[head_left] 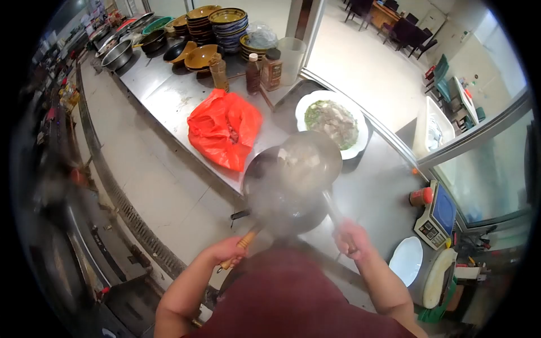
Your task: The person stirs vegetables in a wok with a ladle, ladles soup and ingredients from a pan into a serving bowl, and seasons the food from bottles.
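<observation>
My left hand (228,251) is wrapped around the wooden handle (247,239) of a dark wok (262,191). My right hand (352,239) grips the handle (331,207) of a wide, round metal scoop (327,149), tilted over the wok. Pale pieces of food show in the scoop; steam blurs them and hides most of the wok's inside. Just beyond the scoop, a white scalloped dish (363,135) holds meat (338,121) and greens in broth. A crumpled red plastic bag (222,127) lies on the steel counter, left of the wok.
Stacked bowls (228,25), bottles (252,76) and a spice jar (271,70) stand at the back. On the right are a scale (437,217), a red-lidded jar (421,196) and a white plate (407,260). The glass window frame (366,121) borders the counter.
</observation>
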